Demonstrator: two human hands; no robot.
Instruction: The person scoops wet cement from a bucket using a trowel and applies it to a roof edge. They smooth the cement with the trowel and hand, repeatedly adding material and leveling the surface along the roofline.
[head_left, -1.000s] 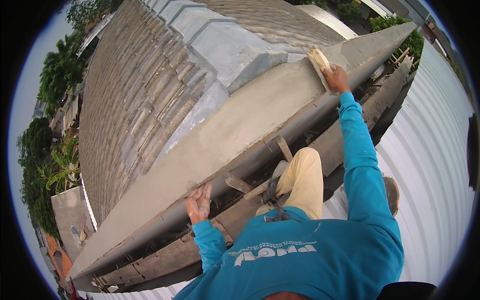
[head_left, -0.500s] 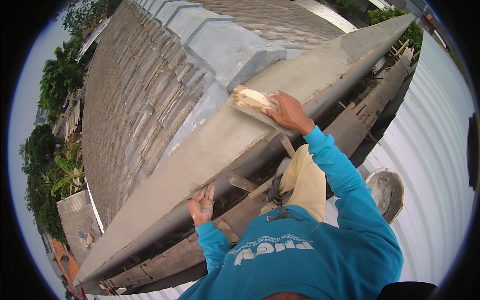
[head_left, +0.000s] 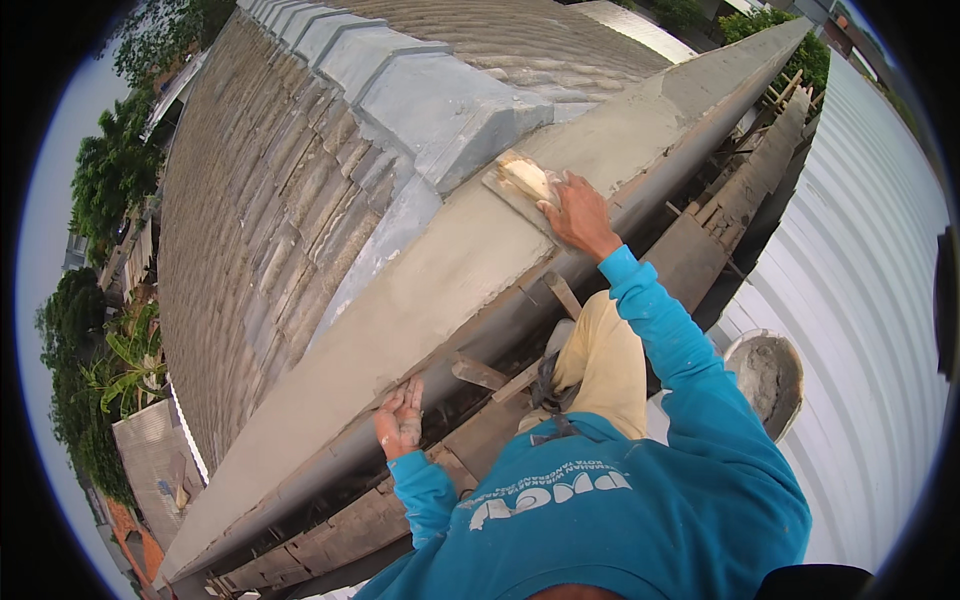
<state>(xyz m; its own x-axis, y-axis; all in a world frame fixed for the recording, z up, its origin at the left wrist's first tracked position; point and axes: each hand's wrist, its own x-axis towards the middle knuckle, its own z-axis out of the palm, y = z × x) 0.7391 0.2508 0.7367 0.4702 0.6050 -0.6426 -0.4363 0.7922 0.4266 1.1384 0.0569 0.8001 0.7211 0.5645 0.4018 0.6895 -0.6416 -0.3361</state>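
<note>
Up near the top centre of the frame, our right hand [head_left: 578, 212] grips a float [head_left: 522, 183], a flat tool with a pale, worn pad, fingers clenched over its back edge. The float lies flat on the grey wall top [head_left: 440, 300], a long band of smooth wet-looking cement that runs from the lower left of the frame to the upper right. Just beyond the float, the capped roof ridge [head_left: 420, 100] rises beside the wall top, and the tiled roof [head_left: 250, 220] slopes away to the left.

Lower down, left of centre, our left hand [head_left: 400, 420] rests on the near edge of the wall top, fingers released and spread, palm down, grasping nothing. It sits well apart from the float, further along the same band toward the lower left.

Both arms wear blue sleeves, and one knee in tan trousers [head_left: 605, 360] shows between them, near the centre. Below the wall edge, wooden planks [head_left: 690, 255] and props run alongside it. At the right of the frame, a round bucket [head_left: 768, 378] holding grey mortar sits on the white corrugated roof [head_left: 860, 250]. Trees [head_left: 110, 170] and other rooftops fill the far left.
</note>
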